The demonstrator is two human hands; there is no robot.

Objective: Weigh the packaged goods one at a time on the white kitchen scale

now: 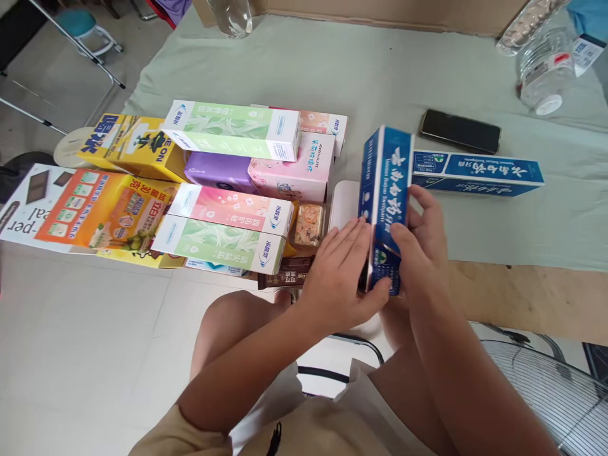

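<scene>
In the head view, a blue toothpaste box (pixel 388 171) points away from me near the table's front edge. My left hand (pixel 339 269) lies along its left side, with the thumb by its near end. On the other side, my right hand (pixel 425 244) grips it between thumb and fingers. A white object (pixel 345 199) is partly hidden behind the box and my left hand. Another blue toothpaste box (pixel 477 171) lies sideways just to the right. Left of my hands are a clear-wrapped snack (pixel 310 225) and a brown packet (pixel 287 273).
Pink-and-green toothpaste boxes (pixel 225 225), a green-and-white box (pixel 232 126), a purple box (pixel 218 171) and yellow packages (pixel 147 145) cluster at left. A black phone (pixel 460 131) and a plastic bottle (pixel 548 73) are at right. Cardboard (pixel 380 14) stands along the back.
</scene>
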